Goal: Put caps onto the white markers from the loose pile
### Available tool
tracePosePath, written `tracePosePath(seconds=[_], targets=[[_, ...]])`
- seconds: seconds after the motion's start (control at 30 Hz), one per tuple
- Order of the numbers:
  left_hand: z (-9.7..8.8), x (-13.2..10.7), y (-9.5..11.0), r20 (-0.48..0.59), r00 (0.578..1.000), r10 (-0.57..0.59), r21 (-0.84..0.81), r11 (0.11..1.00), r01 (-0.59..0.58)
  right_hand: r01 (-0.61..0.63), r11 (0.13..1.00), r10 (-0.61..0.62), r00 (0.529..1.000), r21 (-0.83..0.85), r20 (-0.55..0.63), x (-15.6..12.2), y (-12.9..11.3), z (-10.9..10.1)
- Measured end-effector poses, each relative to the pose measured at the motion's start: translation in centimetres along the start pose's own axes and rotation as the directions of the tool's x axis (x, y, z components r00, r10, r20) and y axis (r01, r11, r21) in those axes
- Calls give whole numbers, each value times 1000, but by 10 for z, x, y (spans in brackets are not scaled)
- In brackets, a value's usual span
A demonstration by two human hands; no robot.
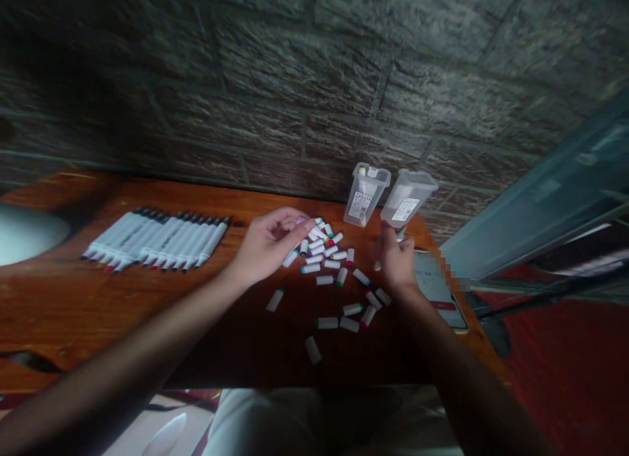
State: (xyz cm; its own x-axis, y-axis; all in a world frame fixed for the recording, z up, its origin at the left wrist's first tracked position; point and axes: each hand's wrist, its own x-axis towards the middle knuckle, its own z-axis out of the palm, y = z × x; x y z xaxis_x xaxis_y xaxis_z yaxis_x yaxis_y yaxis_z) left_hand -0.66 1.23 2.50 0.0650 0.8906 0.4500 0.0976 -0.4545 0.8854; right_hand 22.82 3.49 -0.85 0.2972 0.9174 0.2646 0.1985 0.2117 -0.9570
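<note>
The curled fingers of the bare left hand [269, 243] overlap the far-left part of the heap of small white, colour-ended caps [317, 249], hiding some; whether they grip one is unclear. The bare right hand [398, 263] shows mostly its back, its grasp hidden. Its forearm covers part of the flat pale rectangular object [435, 287] at right, also partly pixelated. Print on the white-barrelled markers [160, 240] and two translucent plastic boxes [366, 192] [409, 195] is too small to read. The left edge cuts off a smooth white rounded object [29, 234].
</note>
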Motion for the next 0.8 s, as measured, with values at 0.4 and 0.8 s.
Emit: tracePosePath(seconds=[0.4,0.8], targets=[[2,-11,-16,338,930,144,183,959,-215,92,989,-80,991,-114,105,-8,7,-5],[9,-19,-24,589,791,164,407,786,-465,90,990,-88,996,-108,24,-8,-2,-11]])
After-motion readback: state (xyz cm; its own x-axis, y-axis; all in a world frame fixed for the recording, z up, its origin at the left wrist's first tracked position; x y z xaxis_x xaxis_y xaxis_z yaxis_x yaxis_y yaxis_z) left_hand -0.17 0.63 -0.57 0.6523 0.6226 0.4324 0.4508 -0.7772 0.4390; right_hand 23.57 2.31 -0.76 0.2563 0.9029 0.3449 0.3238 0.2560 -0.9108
